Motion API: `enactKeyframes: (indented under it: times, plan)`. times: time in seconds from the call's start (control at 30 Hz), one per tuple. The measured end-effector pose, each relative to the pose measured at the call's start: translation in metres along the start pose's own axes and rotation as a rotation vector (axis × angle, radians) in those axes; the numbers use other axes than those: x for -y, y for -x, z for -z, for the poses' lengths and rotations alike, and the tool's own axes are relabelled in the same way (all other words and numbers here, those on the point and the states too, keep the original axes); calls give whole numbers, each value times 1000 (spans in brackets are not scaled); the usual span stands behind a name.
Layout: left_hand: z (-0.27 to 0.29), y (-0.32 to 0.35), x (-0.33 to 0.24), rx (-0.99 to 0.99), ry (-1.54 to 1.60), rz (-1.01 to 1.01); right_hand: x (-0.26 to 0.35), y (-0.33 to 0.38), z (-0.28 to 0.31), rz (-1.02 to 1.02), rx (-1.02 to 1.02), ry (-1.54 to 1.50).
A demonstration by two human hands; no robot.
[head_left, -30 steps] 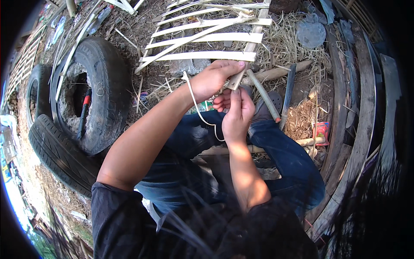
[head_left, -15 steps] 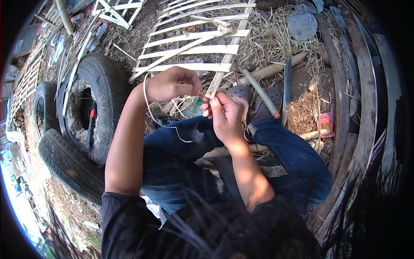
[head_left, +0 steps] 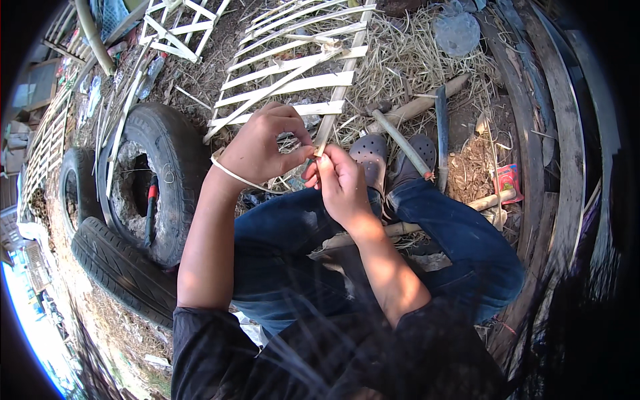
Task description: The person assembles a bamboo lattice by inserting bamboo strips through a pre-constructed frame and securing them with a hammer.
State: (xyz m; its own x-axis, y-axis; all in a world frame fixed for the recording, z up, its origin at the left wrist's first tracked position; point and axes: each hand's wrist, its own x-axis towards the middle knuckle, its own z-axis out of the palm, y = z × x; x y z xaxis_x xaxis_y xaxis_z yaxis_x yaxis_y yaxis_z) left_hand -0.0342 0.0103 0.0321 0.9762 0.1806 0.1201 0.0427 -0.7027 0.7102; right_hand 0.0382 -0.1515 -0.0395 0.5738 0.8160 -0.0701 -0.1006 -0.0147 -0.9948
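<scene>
Left hand is brought back to the end of the rail

The slatted frame (head_left: 303,86) is spread over the littered ground ahead of the knees, its pale slats crossed by a slanting strip. Its right-hand rail (head_left: 328,127) is brought down toward the body, and the near end is held just in front of the legs, beside the shoes (head_left: 369,157).

That end is gripped by the right hand (head_left: 343,187), the rail being pinched under the thumb with the other fingers curled beneath. This grip is kept up from the earlier views. The change is made by the left hand (head_left: 270,143): half a second ago it is seen lifted clear of the rail, and now the gap is closed. Its thumb and forefinger are brought together at the very tip, while its other fingers are half curled; whether anything is pinched there cannot be told.

The work, it is judged, is thereby narrowed to fine fingering at one corner, with the rail steadied by the right hand.

The thin pale strand (head_left: 235,177) is carried at the left wrist. Its loose end, seen dangling earlier over the jeans, is now drawn up closer to the forearm.
</scene>
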Motion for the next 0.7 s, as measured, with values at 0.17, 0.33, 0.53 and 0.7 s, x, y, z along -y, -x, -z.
enactKeyframes:
  times: [0.17,0.33,0.53,0.7]
  plan:
    - [-3,-5,0,-25,-22,-53,0,0,1,11,3,5]
    - [-6,-7,-5,-59,-101,-90,3,-1,4,-1,66,13]
    - [-7,-11,-11,-28,-178,-75,6,-2,13,-1,95,62]
    - [-9,-15,-17,-7,-237,-74,0,-5,18,24,133,19]
